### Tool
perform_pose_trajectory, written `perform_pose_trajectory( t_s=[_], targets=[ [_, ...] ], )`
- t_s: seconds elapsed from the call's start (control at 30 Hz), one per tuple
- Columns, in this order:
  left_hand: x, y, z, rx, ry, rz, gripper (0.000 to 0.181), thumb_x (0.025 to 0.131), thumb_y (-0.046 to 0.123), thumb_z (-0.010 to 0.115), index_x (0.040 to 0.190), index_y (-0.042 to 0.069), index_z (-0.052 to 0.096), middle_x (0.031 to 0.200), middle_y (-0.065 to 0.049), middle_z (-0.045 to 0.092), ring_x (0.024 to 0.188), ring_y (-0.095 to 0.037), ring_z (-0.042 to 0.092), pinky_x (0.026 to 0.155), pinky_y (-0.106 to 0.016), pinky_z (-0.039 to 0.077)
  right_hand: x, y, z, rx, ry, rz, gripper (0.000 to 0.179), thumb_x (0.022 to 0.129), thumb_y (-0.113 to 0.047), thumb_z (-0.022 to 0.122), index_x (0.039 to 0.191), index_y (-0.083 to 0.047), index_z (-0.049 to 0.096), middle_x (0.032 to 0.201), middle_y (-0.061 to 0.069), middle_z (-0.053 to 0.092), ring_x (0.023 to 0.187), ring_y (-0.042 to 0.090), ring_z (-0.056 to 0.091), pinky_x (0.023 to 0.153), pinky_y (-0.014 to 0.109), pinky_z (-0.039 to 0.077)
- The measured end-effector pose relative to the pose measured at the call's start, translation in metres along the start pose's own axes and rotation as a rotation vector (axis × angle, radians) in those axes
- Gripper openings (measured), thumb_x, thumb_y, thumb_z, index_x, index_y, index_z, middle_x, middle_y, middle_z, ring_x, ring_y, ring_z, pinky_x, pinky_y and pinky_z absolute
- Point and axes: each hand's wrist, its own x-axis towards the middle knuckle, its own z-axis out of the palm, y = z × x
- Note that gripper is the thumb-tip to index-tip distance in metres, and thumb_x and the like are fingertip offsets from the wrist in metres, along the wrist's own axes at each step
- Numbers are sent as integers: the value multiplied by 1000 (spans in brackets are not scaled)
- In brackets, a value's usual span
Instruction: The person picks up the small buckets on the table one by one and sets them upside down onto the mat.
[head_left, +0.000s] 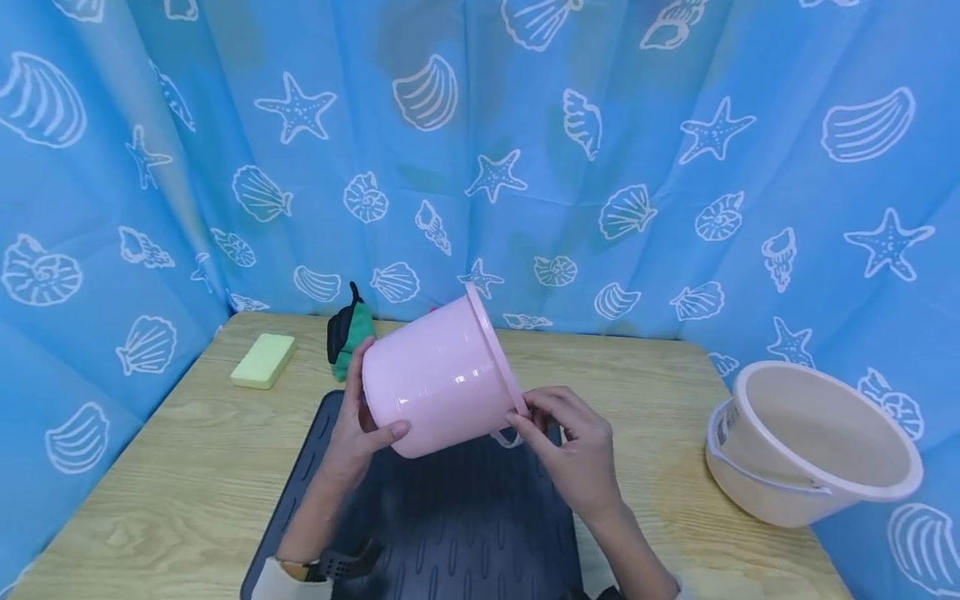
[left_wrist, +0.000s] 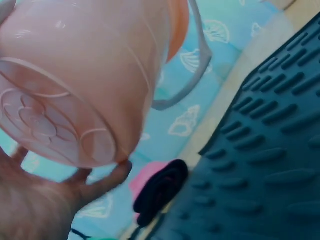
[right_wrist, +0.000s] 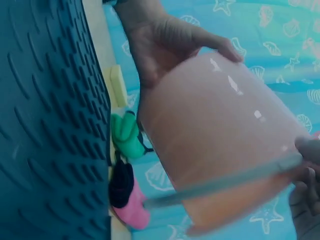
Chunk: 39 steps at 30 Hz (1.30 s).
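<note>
A glossy pink bucket [head_left: 442, 375] is held tilted on its side above the dark ribbed mat [head_left: 450, 533], its mouth toward the right. My left hand [head_left: 351, 437] grips it at the base, thumb on the near side and fingers around the far side. In the left wrist view a flower pattern is moulded into the bucket's bottom [left_wrist: 42, 125]. My right hand [head_left: 573, 446] pinches the rim between thumb and fingers. A thin pale handle [right_wrist: 230, 182] hangs below the rim in the right wrist view. The inside of the bucket is hidden.
A beige bucket [head_left: 765, 492] with its own handle stands at the table's right. Back left lie a pale yellow sponge [head_left: 264, 360] and a green and black cloth item [head_left: 352, 333]. A pink and black one [right_wrist: 131, 200] lies beside it. A blue shell-print curtain [head_left: 480, 167] surrounds the wooden table.
</note>
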Motion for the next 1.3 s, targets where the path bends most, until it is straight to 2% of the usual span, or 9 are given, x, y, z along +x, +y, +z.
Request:
perform_pose_trajectory(
  t_s=[0.2,0.37,0.5,0.6,0.87,0.97,1.17,1.27,1.3],
  targets=[
    [-3,16,-16,97,39,-78,99,80,2,68,158,36,17,147,-5,36,124,-35,49,88,-40,56,2,-4,-16,-49,-166,-39,28,90,-12,76,118,-12,72,109,-2,67,87,10,61,71,20,52],
    [-12,36,-33,181,72,-132,101,80,0,68,158,39,16,147,-3,35,123,-31,49,86,-36,56,-6,1,-31,-142,-248,-59,27,90,-13,76,117,-14,72,111,-6,66,87,7,60,68,17,49],
    [-19,58,-48,237,85,-122,103,78,-3,69,158,36,17,149,-2,32,123,-30,46,84,-33,56,-17,9,-40,-222,-314,-48,29,89,-16,77,118,-16,72,114,-7,65,90,8,62,71,23,53],
    [-27,74,-58,267,67,-111,105,77,-7,70,159,33,17,150,-1,29,123,-29,44,82,-32,57,-29,16,-48,-274,-364,-19,30,88,-17,78,118,-17,72,115,-7,65,92,9,65,73,28,56],
    [-46,109,-86,357,24,-130,110,77,-11,70,160,32,13,149,-3,22,114,-20,51,74,-31,58,-57,29,-60,-373,-493,41,32,88,-21,78,119,-16,72,115,-6,65,97,9,65,76,28,57],
    [-52,117,-97,384,14,-142,111,77,-13,70,161,31,13,148,-4,24,110,-18,54,72,-31,59,-65,33,-62,-398,-545,63,32,88,-22,78,119,-16,72,115,-6,64,101,11,64,78,30,57],
    [-59,128,-115,414,-16,-126,110,76,-16,68,161,27,13,152,-2,11,107,-17,53,68,-32,59,-82,35,-65,-405,-663,112,29,90,-25,76,117,-15,72,116,-5,64,104,13,63,81,33,57],
    [-61,135,-122,460,-6,-113,110,76,-17,68,161,26,14,152,-2,12,107,-15,51,65,-32,59,-91,37,-65,-389,-727,130,30,92,-29,74,117,-14,72,115,-5,64,103,13,63,82,34,56],
    [-61,138,-124,501,-4,-113,110,76,-16,69,161,27,14,151,-2,14,107,-15,51,64,-31,59,-93,38,-66,-383,-751,139,31,92,-31,73,118,-14,72,114,-5,64,103,13,63,82,34,56]
  ],
)
